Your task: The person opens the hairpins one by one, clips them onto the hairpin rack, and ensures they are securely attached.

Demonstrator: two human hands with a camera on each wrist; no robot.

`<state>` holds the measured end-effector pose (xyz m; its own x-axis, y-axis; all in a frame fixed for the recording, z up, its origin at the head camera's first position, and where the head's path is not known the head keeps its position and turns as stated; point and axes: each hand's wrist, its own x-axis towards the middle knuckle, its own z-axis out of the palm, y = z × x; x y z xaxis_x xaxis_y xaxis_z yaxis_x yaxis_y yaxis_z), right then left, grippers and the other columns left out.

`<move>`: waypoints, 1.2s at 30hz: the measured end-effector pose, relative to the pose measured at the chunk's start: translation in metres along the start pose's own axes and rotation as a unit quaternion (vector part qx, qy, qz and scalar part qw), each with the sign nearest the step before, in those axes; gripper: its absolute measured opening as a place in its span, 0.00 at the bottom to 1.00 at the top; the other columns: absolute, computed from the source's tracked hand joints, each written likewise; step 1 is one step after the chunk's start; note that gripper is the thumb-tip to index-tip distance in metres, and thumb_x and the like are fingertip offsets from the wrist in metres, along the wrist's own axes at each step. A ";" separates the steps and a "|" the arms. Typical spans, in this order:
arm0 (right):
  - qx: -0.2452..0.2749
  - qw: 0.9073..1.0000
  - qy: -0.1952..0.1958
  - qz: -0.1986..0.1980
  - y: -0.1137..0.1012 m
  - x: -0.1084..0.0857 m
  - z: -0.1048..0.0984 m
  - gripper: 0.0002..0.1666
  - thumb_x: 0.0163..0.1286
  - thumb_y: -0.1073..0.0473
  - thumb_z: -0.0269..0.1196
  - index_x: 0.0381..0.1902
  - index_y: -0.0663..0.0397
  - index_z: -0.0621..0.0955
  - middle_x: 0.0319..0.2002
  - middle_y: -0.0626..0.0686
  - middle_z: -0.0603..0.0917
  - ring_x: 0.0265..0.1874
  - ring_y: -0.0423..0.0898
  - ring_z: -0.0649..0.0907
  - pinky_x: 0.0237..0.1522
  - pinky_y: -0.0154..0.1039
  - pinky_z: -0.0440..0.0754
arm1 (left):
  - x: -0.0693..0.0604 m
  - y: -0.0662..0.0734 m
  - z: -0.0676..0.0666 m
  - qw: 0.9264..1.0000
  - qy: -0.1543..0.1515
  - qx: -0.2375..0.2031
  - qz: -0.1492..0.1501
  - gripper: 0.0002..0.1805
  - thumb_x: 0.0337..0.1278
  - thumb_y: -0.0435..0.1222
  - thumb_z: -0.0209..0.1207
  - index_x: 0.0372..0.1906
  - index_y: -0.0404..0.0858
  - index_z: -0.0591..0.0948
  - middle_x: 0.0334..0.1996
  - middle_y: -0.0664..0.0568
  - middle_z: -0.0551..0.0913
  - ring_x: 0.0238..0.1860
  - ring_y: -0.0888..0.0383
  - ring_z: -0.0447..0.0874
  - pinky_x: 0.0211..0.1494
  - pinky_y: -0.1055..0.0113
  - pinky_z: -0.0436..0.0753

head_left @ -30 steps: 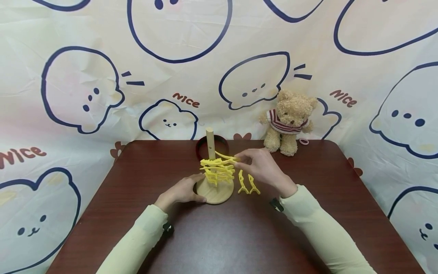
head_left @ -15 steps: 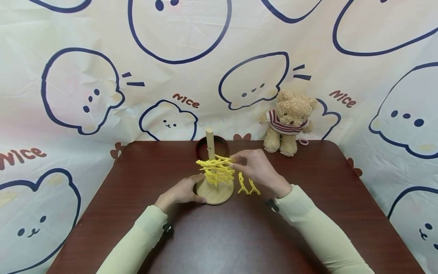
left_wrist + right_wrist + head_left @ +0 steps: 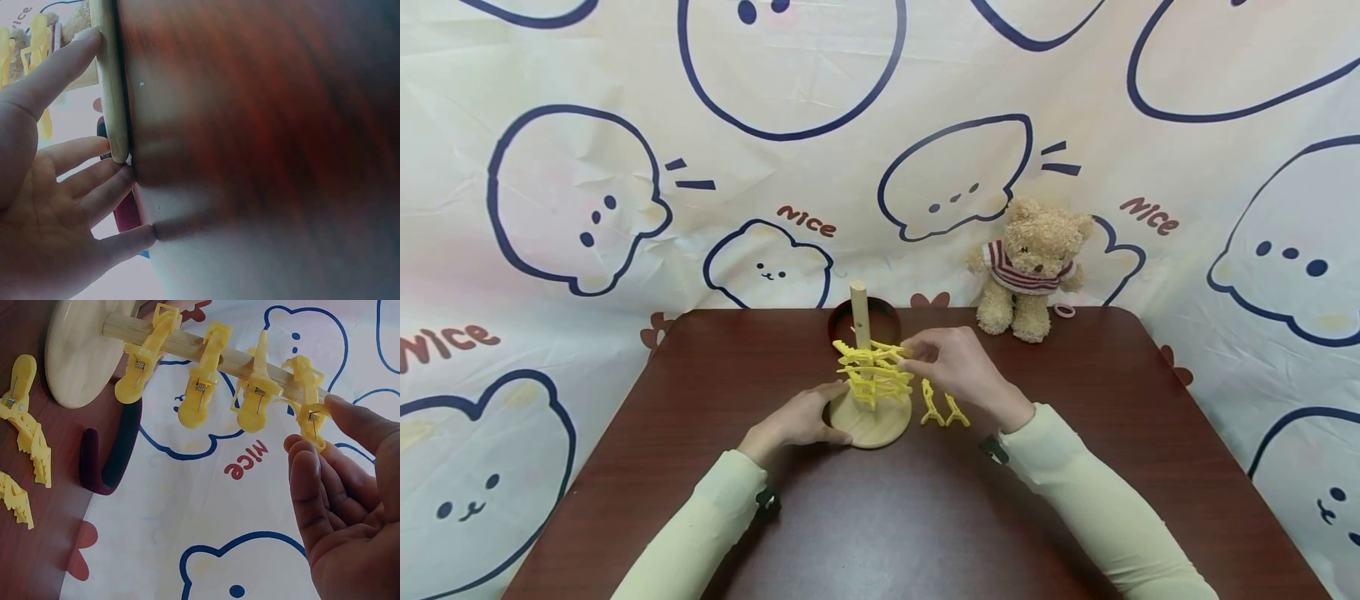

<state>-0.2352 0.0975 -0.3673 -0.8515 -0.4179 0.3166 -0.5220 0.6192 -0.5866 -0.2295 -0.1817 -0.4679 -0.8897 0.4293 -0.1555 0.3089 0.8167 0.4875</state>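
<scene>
A wooden post (image 3: 861, 315) (image 3: 234, 361) stands on a round wooden base (image 3: 880, 432) (image 3: 112, 94) (image 3: 75, 356). My left hand (image 3: 797, 419) (image 3: 53, 206) holds the base's left edge between thumb and fingers. Several yellow clips (image 3: 876, 385) (image 3: 203, 387) are clamped on the post at different heights. Between thumb and fingers, my right hand (image 3: 966, 371) (image 3: 344, 494) pinches the handles of the topmost clip (image 3: 315, 419), whose jaws are at the post's upper part; whether they grip it I cannot tell.
Two yellow clips (image 3: 932, 406) (image 3: 30, 434) lie on the table (image 3: 880, 533), right of the base. Behind the post is a dark red ring-shaped item (image 3: 891, 317) (image 3: 128, 440). A teddy bear (image 3: 1033, 250) sits at the back right, beside a small pink ring (image 3: 1063, 311).
My right hand has moved left toward the post with the clip, most of it in the first half second. My left hand has stayed on the base.
</scene>
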 end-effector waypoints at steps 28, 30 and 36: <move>-0.003 0.999 -0.024 0.025 0.011 0.000 -0.001 0.18 0.61 0.41 0.72 0.45 0.40 0.85 0.34 0.42 0.88 0.31 0.35 0.84 0.37 0.37 0.83 | -0.001 0.002 -0.003 1.000 0.003 -0.004 -0.001 0.51 0.47 0.51 0.75 0.75 0.37 0.65 0.75 0.40 0.64 0.75 0.42 0.63 0.76 0.47 0.65; -0.001 0.999 -0.026 0.024 0.013 -0.001 -0.002 0.19 0.60 0.40 0.72 0.45 0.39 0.85 0.35 0.42 0.88 0.31 0.35 0.84 0.38 0.38 0.83 | -0.001 0.002 -0.002 1.000 0.003 -0.004 -0.002 0.51 0.47 0.51 0.74 0.75 0.37 0.65 0.76 0.40 0.64 0.75 0.42 0.63 0.76 0.47 0.65; 0.004 0.999 -0.025 0.026 0.023 -0.007 -0.007 0.20 0.61 0.40 0.71 0.47 0.39 0.85 0.35 0.40 0.89 0.30 0.35 0.84 0.36 0.38 0.83 | 0.000 0.001 0.000 1.000 0.000 -0.007 -0.007 0.52 0.47 0.52 0.74 0.75 0.38 0.65 0.76 0.41 0.63 0.75 0.43 0.63 0.76 0.47 0.66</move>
<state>-0.2417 0.1189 -0.3780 -0.8739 -0.4175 0.2488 -0.4766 0.6362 -0.6067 -0.2290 -0.1810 -0.4678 -0.8936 0.4186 -0.1621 0.2923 0.8167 0.4975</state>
